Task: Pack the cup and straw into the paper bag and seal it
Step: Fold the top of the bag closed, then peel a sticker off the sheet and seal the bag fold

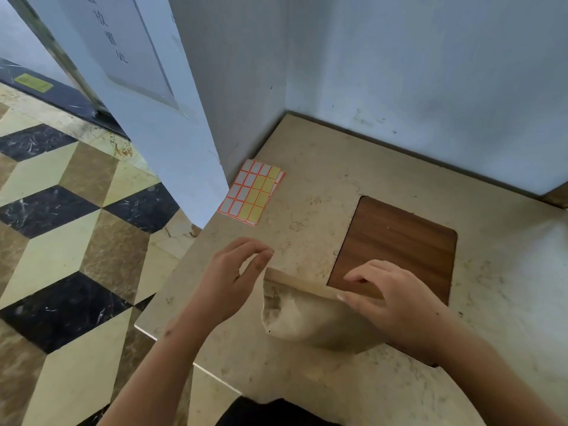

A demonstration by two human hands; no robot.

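A bulging brown paper bag [307, 321] lies on the stone counter [307, 186], its top folded over into a flat strip. My right hand [390, 296] presses down on the right part of that folded strip, fingers spread over it. My left hand [236, 272] hovers just left of the bag's top corner, fingers curled and apart, holding nothing I can make out. Cup and straw are hidden; the bag's bulge hints something is inside.
A sheet of orange-bordered yellow and white stickers [252, 192] lies at the counter's far left corner by the wall. A brown wooden panel [399, 250] is set into the counter behind the bag. The counter's left edge drops to a patterned tile floor [61, 241].
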